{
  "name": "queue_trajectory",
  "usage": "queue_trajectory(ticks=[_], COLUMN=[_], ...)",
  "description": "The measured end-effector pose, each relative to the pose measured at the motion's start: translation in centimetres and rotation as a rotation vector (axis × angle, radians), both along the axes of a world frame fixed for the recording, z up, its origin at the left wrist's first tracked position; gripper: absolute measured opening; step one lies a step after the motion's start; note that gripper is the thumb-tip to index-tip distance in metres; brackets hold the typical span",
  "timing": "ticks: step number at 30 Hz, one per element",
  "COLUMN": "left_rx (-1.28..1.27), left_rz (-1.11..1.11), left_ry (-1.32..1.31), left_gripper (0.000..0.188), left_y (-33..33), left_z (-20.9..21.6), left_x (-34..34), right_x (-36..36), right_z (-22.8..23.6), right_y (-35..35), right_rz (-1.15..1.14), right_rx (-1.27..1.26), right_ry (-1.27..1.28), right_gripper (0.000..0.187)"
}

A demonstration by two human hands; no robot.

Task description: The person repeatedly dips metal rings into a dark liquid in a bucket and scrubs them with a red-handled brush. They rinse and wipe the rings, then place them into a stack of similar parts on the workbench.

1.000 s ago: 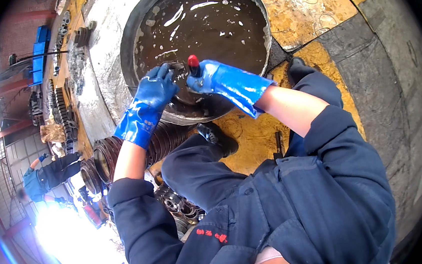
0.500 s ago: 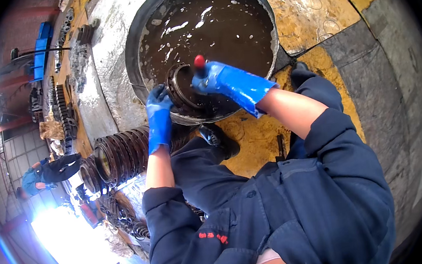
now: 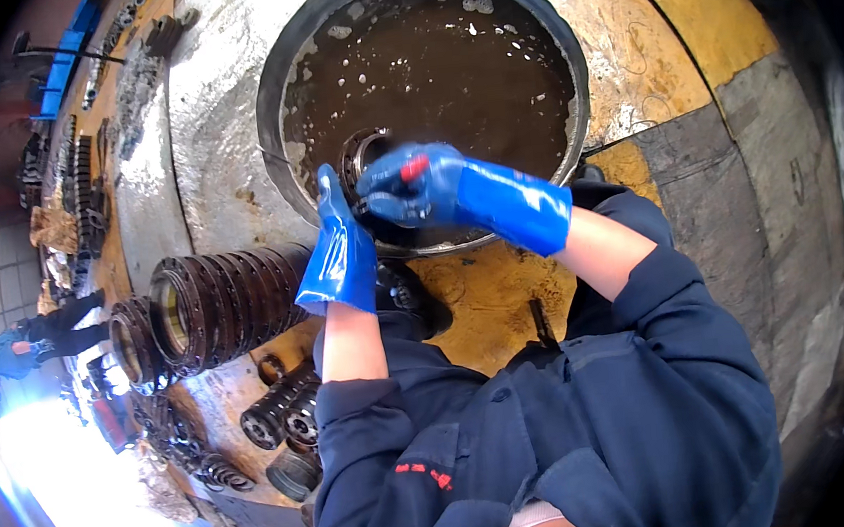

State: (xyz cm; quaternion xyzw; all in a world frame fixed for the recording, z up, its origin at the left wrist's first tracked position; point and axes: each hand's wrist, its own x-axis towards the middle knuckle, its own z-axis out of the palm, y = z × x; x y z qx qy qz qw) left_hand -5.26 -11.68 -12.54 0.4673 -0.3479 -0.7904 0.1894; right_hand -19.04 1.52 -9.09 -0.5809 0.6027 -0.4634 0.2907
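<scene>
A round tub (image 3: 270,96) of murky brown liquid (image 3: 435,72) stands before me. At its near edge a dark metal ring (image 3: 353,156) is tilted up over the liquid. My left hand (image 3: 339,251), in a blue rubber glove, grips the ring's left side, the thumb side pointing up. In a matching glove, my right hand (image 3: 420,185) is closed round a red-ended tool (image 3: 415,168) at the ring's near right part. Only the red end shows clearly; the fist hides the working end, and motion smears the fingers.
A row of stacked dark metal rings (image 3: 230,305) lies left of my left forearm. Smaller cylindrical metal parts (image 3: 279,411) lie nearer me. My boot (image 3: 415,299) is close to the tub. Another person (image 3: 37,337) stands far left, apart from my work.
My right hand has moved down and nearer to the left hand, across the ring. The left hand has turned, its fingers now more upright. The view has shifted, showing more floor parts at left.
</scene>
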Motion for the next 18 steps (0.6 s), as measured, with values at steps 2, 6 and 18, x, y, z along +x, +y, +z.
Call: queue_trajectory(ticks=[2, 6, 18], left_rx=[0.104, -0.245, 0.076], left_rz=[0.04, 0.026, 0.027], left_ry=[0.019, 0.007, -0.007], left_gripper=[0.093, 0.087, 0.085], left_y=[-0.9, -3.0, -3.8], left_z=[0.0, -4.9, -1.3], left_x=[-0.1, 2.7, 2.0], right_x=[-1.3, -2.5, -4.6], right_z=[0.5, 0.1, -5.9], right_y=[-2.2, -6.9, -5.7], right_rz=[0.11, -0.006, -0.664], right_rx=[0.145, 0.172, 0.444], right_ry=[-0.272, -0.237, -0.215], right_gripper=[0.018, 0.02, 0.039])
